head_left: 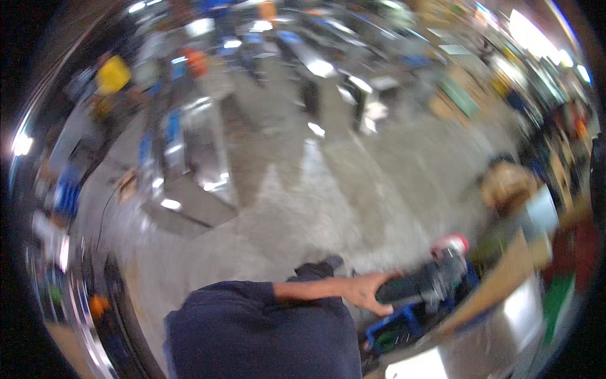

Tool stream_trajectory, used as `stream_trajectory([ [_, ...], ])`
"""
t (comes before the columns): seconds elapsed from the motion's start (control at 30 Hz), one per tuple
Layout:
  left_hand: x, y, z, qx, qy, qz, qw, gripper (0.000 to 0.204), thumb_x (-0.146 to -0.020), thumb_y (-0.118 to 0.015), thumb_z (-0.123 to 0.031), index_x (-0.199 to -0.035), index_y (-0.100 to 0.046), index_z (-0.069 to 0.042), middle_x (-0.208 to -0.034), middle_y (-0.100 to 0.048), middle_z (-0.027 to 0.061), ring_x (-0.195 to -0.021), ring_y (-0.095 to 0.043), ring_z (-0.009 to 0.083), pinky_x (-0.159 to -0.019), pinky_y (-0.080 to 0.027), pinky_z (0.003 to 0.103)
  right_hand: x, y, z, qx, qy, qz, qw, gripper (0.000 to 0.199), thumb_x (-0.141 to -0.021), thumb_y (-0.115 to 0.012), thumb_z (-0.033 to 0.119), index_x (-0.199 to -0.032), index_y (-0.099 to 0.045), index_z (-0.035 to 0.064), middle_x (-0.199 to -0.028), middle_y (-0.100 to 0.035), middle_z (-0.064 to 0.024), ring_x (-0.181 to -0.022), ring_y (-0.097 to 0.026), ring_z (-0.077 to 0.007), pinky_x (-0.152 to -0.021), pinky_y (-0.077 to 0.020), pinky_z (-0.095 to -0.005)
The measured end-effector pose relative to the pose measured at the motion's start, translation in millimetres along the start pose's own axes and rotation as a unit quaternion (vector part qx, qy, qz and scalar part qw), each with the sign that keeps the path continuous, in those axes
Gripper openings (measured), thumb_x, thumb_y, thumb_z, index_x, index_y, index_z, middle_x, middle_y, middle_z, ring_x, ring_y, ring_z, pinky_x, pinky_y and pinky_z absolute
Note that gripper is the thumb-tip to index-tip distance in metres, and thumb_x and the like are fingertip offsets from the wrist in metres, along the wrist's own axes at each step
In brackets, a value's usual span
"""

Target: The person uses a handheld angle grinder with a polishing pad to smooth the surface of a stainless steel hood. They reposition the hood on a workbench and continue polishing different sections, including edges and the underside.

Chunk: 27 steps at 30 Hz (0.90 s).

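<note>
From a dark navy sleeve point(240, 294), my left forearm stretches across my body toward the right. My left hand point(365, 292) grasps the near end of a dark, elongated tool point(407, 285), with its thumb on the near side and fingers on the far side. Toward its other end the tool turns grey, and a round red-and-white part point(449, 245) shows there. Motion blur hides its exact kind. Under it is a blue frame point(394, 325), perhaps a cart or rack. I cannot see my right hand.
A white-topped surface point(467, 344) with a brown board edge point(499, 287) stands close on the right. Long shiny metal boxes point(196, 148) lie on the concrete floor point(297, 221) ahead to the left. A cardboard piece with a green strip point(459, 96) lies farther right.
</note>
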<state>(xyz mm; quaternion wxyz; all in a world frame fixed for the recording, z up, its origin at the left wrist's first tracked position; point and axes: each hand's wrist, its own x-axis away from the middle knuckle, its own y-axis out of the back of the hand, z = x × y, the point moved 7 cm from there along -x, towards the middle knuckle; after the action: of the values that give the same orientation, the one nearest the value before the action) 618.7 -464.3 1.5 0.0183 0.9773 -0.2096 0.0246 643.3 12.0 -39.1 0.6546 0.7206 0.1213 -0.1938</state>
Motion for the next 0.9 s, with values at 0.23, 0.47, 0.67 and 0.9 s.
stream_trajectory([
  [0.23, 33, -49, 14, -0.021, 0.121, 0.019, 0.992, 0.052, -0.084, -0.092, -0.021, -0.126, -0.069, -0.001, -0.113, -0.075, 0.0104, -0.098, -0.074, 0.0208, -0.091, -0.060, 0.038, 227, 99, -221, 0.235, -0.287, 0.132, 0.919, 0.030, -0.108, -0.064, 0.028, -0.107, -0.077, 0.0008, -0.100, -0.078, -0.0172, -0.084, -0.076, -0.0320, -0.072, -0.0610, -0.0479],
  [0.47, 53, -126, 2, -0.004, 0.082, 0.130, 0.988, 0.035, -0.087, -0.085, -0.012, -0.115, -0.068, 0.000, -0.105, -0.072, 0.0086, -0.093, -0.075, 0.0209, -0.086, -0.060, 0.038, 281, 132, -219, 0.123, -0.453, 0.045, 0.882, 0.040, -0.109, -0.064, 0.035, -0.117, -0.069, -0.0037, -0.120, -0.070, -0.0248, -0.118, -0.066, -0.0434, -0.096, -0.0538, -0.0592],
  [0.67, 26, -151, -3, -0.018, 0.073, 0.161, 0.984, 0.038, -0.087, -0.085, -0.012, -0.117, -0.066, 0.001, -0.105, -0.071, 0.0103, -0.092, -0.075, 0.0219, -0.087, -0.060, 0.038, 254, 142, -173, 0.110, -0.484, 0.043, 0.867, 0.040, -0.110, -0.064, 0.033, -0.123, -0.067, -0.0047, -0.123, -0.067, -0.0250, -0.119, -0.063, -0.0425, -0.097, -0.0515, -0.0586],
  [0.9, -63, -143, 0, -0.028, 0.079, 0.258, 0.963, 0.051, -0.085, -0.090, -0.009, -0.127, -0.063, 0.002, -0.102, -0.075, 0.0096, -0.092, -0.075, 0.0174, -0.085, -0.061, 0.035, 213, 154, -87, 0.133, -0.516, 0.016, 0.846, 0.031, -0.110, -0.064, 0.028, -0.119, -0.065, -0.0011, -0.118, -0.064, -0.0222, -0.115, -0.062, -0.0415, -0.095, -0.0494, -0.0572],
])
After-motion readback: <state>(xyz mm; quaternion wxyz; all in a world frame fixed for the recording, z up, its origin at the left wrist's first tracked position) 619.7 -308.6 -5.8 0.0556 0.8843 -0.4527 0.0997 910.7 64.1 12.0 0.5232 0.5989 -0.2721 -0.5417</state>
